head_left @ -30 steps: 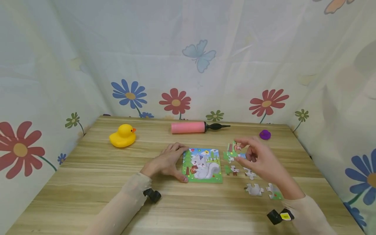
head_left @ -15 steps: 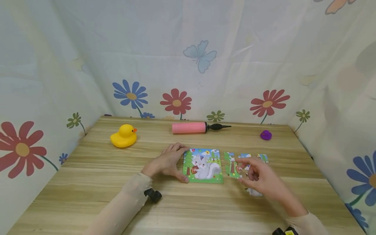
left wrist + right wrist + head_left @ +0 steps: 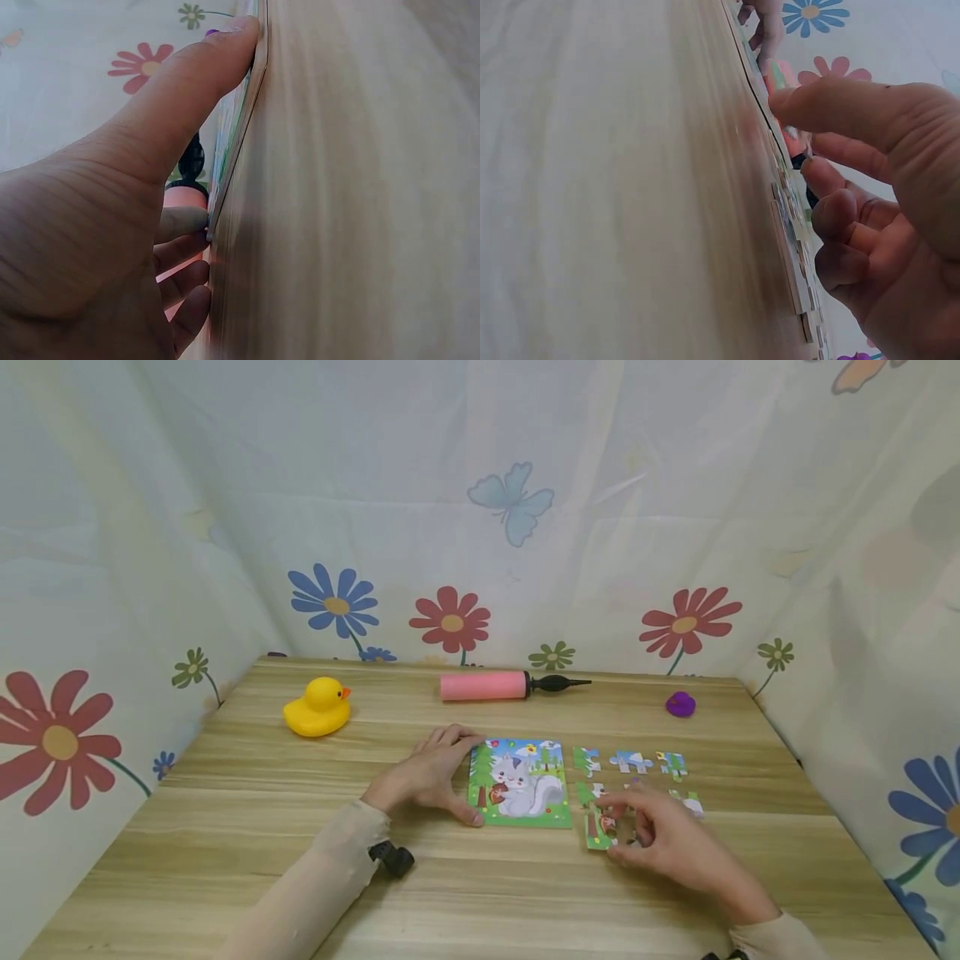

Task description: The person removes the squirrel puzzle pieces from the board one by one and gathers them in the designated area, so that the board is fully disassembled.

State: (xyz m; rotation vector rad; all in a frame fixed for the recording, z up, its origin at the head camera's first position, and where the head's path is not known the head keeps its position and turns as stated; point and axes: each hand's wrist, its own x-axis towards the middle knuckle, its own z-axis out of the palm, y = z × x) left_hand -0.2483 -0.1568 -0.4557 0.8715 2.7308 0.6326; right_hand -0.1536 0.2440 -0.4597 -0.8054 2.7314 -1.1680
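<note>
A squirrel picture puzzle board [image 3: 517, 782] lies flat on the wooden table [image 3: 225, 827]. My left hand [image 3: 429, 772] rests against the board's left edge, thumb at the near corner and fingers at the far one. In the left wrist view the thumb [image 3: 187, 97] lies along the board's edge [image 3: 238, 142]. My right hand [image 3: 660, 839] pinches a green puzzle piece [image 3: 600, 827] low over the table, just right of the board's near corner. Several loose pieces [image 3: 632, 762] lie to the right of the board.
A yellow rubber duck [image 3: 317, 707] sits at the back left. A pink hand pump [image 3: 483, 686] lies along the back, and a small purple toy [image 3: 680, 704] sits at the back right. Flowered curtains enclose the table on three sides.
My right hand has carried the puzzle piece down and toward me, from above the loose pieces to the table beside the board's near right corner. The left hand has stayed put.
</note>
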